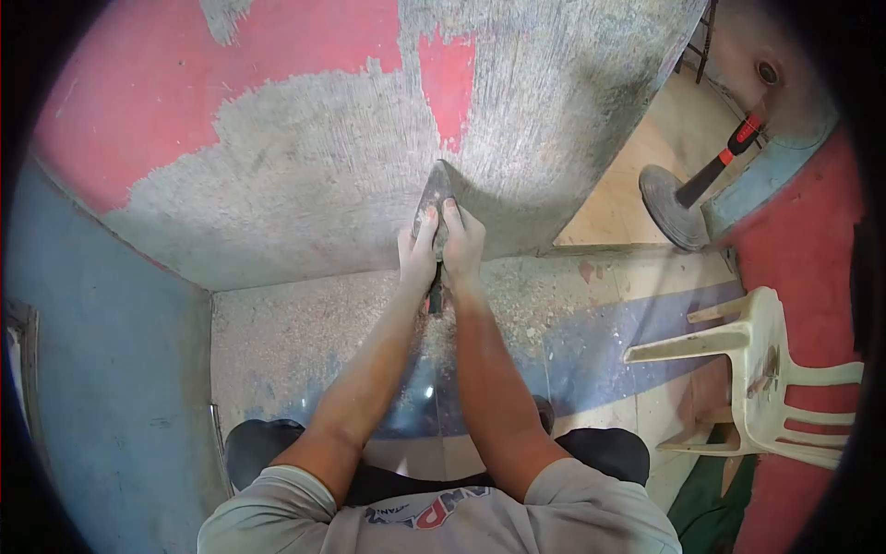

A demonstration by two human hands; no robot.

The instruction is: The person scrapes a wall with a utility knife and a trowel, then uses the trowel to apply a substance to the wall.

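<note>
My left hand and my right hand both grip the dusty grey blade of a pointed trowel, thumbs laid along its upper face. Its dark handle hangs below, between my wrists. The blade's tip is up against a grey, scraped wooden panel, just below a narrow strip of pink paint. More pink paint covers the panel's upper left, with ragged edges. White dust coats both hands. The fingers beneath the blade are mostly hidden.
Paint chips and dust lie over the tiled floor below the panel. A pale plastic chair lies tipped at the right. Behind the panel's right edge stands a round-based stand. A blue wall is at the left.
</note>
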